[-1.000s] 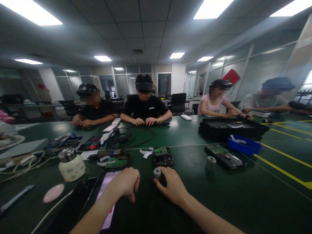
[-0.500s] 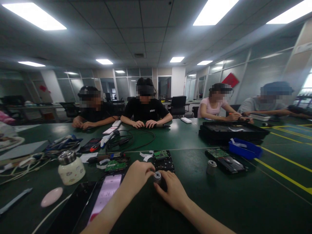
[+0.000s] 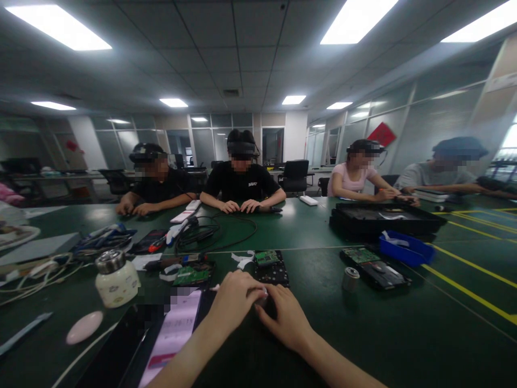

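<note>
My right hand [image 3: 286, 314] rests on the green table with thumb and fingers curved round a small metal cylinder [image 3: 263, 300]. Over the top of that cylinder, my left hand [image 3: 237, 295] has its fingers closed together. The left fingers cover most of the cylinder, and whether they pinch a separate small part cannot be seen. Just beyond my hands lies a black drive-like unit with a green circuit board [image 3: 268, 260]. A second metal cylinder [image 3: 350, 279] stands upright to the right, apart from both hands.
Right of me are another black unit [image 3: 379, 269], a blue bin [image 3: 406, 250] and a black tray [image 3: 388, 218]. On the left are a lit phone [image 3: 175, 328], a cream bottle [image 3: 117, 283], a pink oval object [image 3: 84, 327] and cables. Several people sit across the table.
My left hand has moved slightly right, and its fingers now cover the cylinder's top, which was visible before. My right hand has hardly moved.
</note>
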A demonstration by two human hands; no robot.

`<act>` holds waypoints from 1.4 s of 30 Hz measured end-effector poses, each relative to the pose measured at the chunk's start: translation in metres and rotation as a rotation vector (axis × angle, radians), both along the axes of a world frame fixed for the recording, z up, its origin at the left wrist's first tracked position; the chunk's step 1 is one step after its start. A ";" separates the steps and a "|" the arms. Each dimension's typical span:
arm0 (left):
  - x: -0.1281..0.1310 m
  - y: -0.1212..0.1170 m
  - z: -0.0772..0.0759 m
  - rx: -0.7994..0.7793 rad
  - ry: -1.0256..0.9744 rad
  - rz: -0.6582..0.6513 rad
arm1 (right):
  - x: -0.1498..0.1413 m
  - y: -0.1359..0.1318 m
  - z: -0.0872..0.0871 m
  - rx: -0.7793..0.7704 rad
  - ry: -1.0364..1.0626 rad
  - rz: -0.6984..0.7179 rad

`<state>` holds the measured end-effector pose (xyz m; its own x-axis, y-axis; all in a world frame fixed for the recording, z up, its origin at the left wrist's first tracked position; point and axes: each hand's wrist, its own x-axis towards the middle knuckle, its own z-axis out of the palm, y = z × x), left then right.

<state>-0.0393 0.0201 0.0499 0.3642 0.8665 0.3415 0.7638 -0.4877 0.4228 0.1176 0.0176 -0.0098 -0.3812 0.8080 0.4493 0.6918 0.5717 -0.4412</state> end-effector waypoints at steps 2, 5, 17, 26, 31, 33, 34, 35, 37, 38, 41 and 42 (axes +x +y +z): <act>0.003 0.000 -0.005 0.027 -0.078 0.014 | 0.000 0.000 0.000 -0.001 -0.006 -0.006; 0.006 0.001 -0.012 -0.003 -0.220 0.029 | 0.000 0.001 0.001 0.003 -0.013 -0.009; 0.007 0.001 -0.016 -0.009 -0.318 0.097 | 0.001 0.001 0.001 0.007 0.001 0.000; 0.004 -0.001 -0.009 0.034 -0.256 0.043 | 0.001 0.000 0.000 0.016 0.014 -0.004; 0.002 0.003 -0.011 -0.073 -0.323 -0.042 | 0.000 0.000 0.002 -0.001 0.000 -0.011; 0.001 0.003 -0.012 -0.071 -0.353 -0.116 | 0.000 0.000 0.002 0.001 -0.001 -0.011; 0.001 0.003 -0.012 -0.051 -0.350 -0.106 | 0.000 0.001 0.001 0.004 0.003 -0.009; 0.001 0.003 -0.013 -0.021 -0.334 -0.069 | 0.000 0.001 0.001 0.007 0.009 -0.008; 0.002 0.003 -0.014 0.019 -0.278 0.025 | 0.000 0.001 0.001 0.006 0.015 -0.007; 0.001 0.003 -0.014 0.019 -0.254 0.059 | 0.000 0.000 0.001 0.002 0.014 -0.007; -0.004 0.007 -0.010 0.008 -0.200 0.085 | 0.000 -0.001 0.002 -0.018 0.007 -0.019; -0.009 0.009 -0.007 0.033 -0.184 0.098 | 0.000 -0.001 0.003 -0.023 0.004 -0.024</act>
